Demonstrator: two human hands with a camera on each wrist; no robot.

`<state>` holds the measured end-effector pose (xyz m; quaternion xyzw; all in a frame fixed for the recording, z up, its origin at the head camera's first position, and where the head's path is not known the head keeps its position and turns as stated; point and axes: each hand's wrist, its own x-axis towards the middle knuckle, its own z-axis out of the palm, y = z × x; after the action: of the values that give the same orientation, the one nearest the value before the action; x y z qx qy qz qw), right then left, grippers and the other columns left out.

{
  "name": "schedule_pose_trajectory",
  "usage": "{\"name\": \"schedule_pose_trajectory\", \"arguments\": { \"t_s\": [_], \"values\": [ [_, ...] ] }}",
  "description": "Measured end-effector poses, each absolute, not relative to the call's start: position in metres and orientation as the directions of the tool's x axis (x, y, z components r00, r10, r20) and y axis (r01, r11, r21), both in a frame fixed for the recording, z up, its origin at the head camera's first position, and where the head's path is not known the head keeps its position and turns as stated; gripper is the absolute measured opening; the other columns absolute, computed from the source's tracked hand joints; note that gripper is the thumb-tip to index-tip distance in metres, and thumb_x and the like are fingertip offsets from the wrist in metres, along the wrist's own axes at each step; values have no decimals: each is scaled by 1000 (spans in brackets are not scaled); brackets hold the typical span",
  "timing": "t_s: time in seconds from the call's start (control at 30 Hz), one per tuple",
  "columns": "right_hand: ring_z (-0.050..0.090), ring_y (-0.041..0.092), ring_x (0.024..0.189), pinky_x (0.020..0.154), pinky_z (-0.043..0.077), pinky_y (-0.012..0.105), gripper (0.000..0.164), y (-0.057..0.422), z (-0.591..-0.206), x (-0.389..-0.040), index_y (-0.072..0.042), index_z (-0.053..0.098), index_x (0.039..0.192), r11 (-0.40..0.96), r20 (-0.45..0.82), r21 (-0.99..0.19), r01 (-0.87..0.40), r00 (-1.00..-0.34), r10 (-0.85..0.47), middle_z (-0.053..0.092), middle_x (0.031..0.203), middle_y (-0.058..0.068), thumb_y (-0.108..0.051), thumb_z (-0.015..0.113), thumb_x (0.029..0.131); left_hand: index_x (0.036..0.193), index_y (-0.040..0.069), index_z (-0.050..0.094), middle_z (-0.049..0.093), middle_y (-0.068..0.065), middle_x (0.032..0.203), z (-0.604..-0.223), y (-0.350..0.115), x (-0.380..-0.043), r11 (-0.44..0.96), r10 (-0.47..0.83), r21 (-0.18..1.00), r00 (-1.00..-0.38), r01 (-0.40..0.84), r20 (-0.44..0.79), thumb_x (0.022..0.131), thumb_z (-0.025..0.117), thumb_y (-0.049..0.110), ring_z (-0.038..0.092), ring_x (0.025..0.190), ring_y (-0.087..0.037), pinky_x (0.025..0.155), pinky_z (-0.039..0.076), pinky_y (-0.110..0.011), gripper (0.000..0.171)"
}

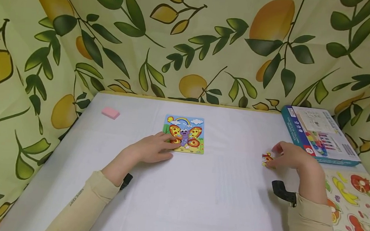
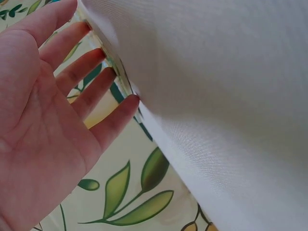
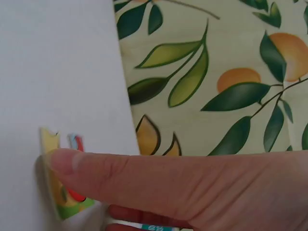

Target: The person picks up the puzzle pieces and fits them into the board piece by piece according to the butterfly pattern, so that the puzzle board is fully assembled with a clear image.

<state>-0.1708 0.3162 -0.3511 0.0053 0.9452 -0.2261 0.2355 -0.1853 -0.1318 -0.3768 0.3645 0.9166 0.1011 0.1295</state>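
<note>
A square picture puzzle [image 1: 186,133] with a butterfly, rainbow and sun lies flat at the far middle of the table. My left hand [image 1: 152,147] reaches to its lower left, fingertips over the butterfly's left wing. In the left wrist view the left hand's fingers [image 2: 113,120] are spread and slightly bent, with nothing gripped. Farther right, my right hand [image 1: 288,156] pinches a small puzzle piece [image 1: 265,159] with red, yellow and white print. The right wrist view shows the thumb across this puzzle piece [image 3: 67,210], standing tilted over the white cloth; part is hidden by the thumb.
A flat blue and white box [image 1: 323,135] stands at the back right, close behind the right hand. A pink eraser-like block [image 1: 110,113] lies at the back left. A fruit-patterned sheet [image 1: 353,212] covers the right side, and leaf-patterned cloth [image 1: 190,47] hangs behind the table.
</note>
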Motion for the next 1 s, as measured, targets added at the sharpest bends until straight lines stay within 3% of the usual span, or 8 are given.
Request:
{"name": "schedule_pose_trajectory", "arguments": {
  "t_s": [0.17, 0.33, 0.5, 0.77, 1.0],
  "values": [
    [49, 34, 94, 75, 47, 46, 63, 321, -354, -171, 6, 55, 115, 900, -480, -424, 106, -868, -125, 57, 101, 16, -33, 84, 75, 144, 22, 52, 45, -6, 143, -377, -134, -184, 713, 694, 283, -704, 642, -153, 99, 57, 33, 41, 124, -26, 100, 41, -46, 47],
    [48, 29, 90, 71, 44, 38, 46, 316, -358, -175, 1, 56, 106, 893, -445, -444, 77, -883, -146, 56, 94, 11, -30, 80, 81, 144, 22, 52, 45, -6, 143, -377, -134, -184, 718, 688, 291, -709, 633, -156, 98, 58, 32, 41, 123, -25, 100, 41, -46, 47],
    [49, 25, 89, 70, 42, 32, 37, 302, -366, -183, -2, 56, 106, 814, -343, -580, 37, -917, -202, 55, 91, 7, -29, 74, 87, 144, 23, 51, 44, -6, 145, -376, -132, -184, 729, 677, 300, -715, 616, -176, 98, 58, 33, 41, 125, -25, 102, 40, -45, 48],
    [57, 24, 92, 79, 50, 26, 42, 236, -374, -197, 1, 58, 120, 531, -249, -842, 94, -941, -228, 63, 100, 9, -25, 72, 90, 144, 23, 51, 47, -5, 141, -377, -129, -186, 724, 683, 288, -711, 627, -171, 98, 58, 32, 43, 119, -24, 99, 41, -44, 48],
    [62, 15, 88, 76, 50, 24, 38, 168, -394, -215, -2, 67, 113, 436, -231, -891, 127, -954, -194, 70, 94, 4, -27, 77, 86, 146, 29, 48, 47, -6, 140, -376, -121, -185, 742, 668, 230, -721, 629, -185, 97, 58, 37, 41, 122, -27, 99, 42, -44, 50]
  ]
}}
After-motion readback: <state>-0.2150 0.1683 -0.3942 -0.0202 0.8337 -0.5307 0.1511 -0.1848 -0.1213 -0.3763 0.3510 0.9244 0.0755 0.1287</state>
